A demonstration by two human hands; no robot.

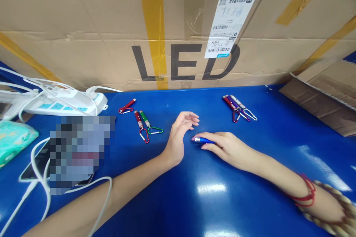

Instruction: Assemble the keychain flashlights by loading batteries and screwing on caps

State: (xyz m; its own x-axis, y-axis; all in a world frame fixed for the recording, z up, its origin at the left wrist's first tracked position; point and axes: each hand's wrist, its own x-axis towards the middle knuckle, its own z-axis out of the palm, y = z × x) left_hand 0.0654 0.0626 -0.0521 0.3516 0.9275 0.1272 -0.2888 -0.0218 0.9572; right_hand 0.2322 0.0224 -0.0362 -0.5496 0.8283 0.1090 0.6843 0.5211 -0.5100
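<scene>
My right hand lies on the blue table with its fingers closed on a small blue keychain torch, whose silver tip points left. My left hand rests just left of that tip, empty, with its fingers loosely curled and apart. Left of it lie a red torch and a green torch with carabiner clips, and another red torch farther back. Behind my right hand lies a small cluster of red, purple and silver torches.
A large cardboard box marked LED walls off the back of the table. A white power strip with cables sits at the left, beside a green tissue pack and a phone on a white cable. Another cardboard box stands at the right.
</scene>
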